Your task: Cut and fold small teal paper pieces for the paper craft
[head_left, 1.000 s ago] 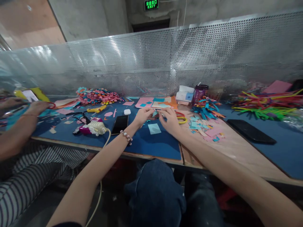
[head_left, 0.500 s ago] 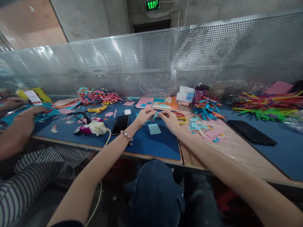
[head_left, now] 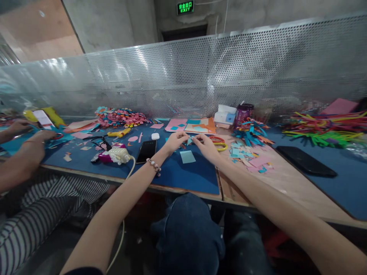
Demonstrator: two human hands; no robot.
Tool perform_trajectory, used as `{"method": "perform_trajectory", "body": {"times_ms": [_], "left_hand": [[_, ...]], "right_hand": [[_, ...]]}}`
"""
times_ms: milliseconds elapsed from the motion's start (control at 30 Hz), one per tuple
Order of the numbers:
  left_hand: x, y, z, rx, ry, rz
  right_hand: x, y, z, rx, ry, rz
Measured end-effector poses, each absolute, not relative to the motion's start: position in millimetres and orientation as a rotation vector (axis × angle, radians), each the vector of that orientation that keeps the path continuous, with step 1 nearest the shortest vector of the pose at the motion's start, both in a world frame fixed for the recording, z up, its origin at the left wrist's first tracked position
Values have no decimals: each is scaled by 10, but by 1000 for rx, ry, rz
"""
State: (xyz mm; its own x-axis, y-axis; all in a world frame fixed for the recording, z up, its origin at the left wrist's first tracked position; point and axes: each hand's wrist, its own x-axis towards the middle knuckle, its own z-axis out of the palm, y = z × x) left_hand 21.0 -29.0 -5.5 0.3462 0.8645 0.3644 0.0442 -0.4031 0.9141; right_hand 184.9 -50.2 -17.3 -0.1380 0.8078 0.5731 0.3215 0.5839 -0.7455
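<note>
Between my two hands is a small light-blue piece of paper (head_left: 189, 141), pinched by the fingertips. My left hand (head_left: 176, 142) is closed on its left side, with a beaded bracelet on the wrist. From the other side my right hand (head_left: 205, 146) grips it with thumb and forefinger. The fingers hide much of the piece, so its exact shape does not show. Just below, a pale-blue paper square (head_left: 187, 156) lies flat on the blue mat (head_left: 177, 179). Scissors with red and yellow handles (head_left: 220, 146) rest beside my right hand, partly behind it.
A phone (head_left: 146, 151), a power strip (head_left: 114, 156) and a yellow glue gun (head_left: 119, 132) lie to the left. Paper scraps (head_left: 243, 152) and a dark phone (head_left: 306, 161) are on the right. A co-worker's hands (head_left: 41, 138) work at far left. A perforated metal screen (head_left: 177, 76) stands behind.
My hands stay in nearly the same place, still pinching the small paper. The co-worker's hands at far left have shifted slightly. The whole view has moved a little.
</note>
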Motion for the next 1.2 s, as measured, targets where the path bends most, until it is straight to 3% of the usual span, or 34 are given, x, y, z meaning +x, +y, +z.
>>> {"method": "perform_trajectory", "body": {"times_ms": [333,833,1200], "left_hand": [[206,-273,-95,1723,864,1216],[195,-332,-62,1767,828,872],[190,-324,-36,1782,852,1070]], "right_hand": [[1816,-413,-278,-981,-1682,727],[2074,-471,-64,-1016,-2136,515],[1995,-542,-51,-969,-1945,665]]}}
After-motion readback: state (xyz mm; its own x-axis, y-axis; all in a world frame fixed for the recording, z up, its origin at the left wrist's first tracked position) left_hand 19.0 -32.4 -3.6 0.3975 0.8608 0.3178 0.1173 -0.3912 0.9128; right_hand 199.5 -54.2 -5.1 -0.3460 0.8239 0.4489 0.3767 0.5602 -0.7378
